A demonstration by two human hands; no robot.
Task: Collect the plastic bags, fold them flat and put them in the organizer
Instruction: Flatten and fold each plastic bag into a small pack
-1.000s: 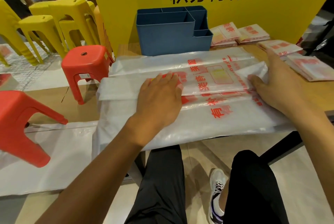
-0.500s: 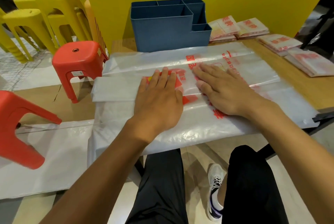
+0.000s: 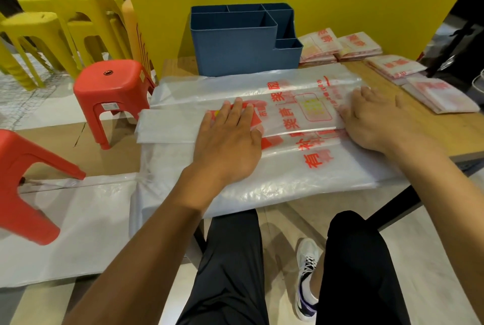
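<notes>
1. Head view looks down on a thin, translucent white plastic bag with red printed characters, folded into a long flat band along the wooden desk.
2. Under it lies a wider sheet of crinkled clear plastic, glossy and draped over the desk's near edge.
3. Left hand lies palm down on the band with straight fingers, pressing it flat and gripping nothing.
4. Right hand rests flat on the band's right end, fingers spread and relaxed.
5. Behind the bag stands a blue rectangular plastic organizer with several compartments, smooth-walled.
6. To its right lie small square stacks of folded printed bags.
7. Left of the desk stands a glossy red moulded plastic stool.
</notes>
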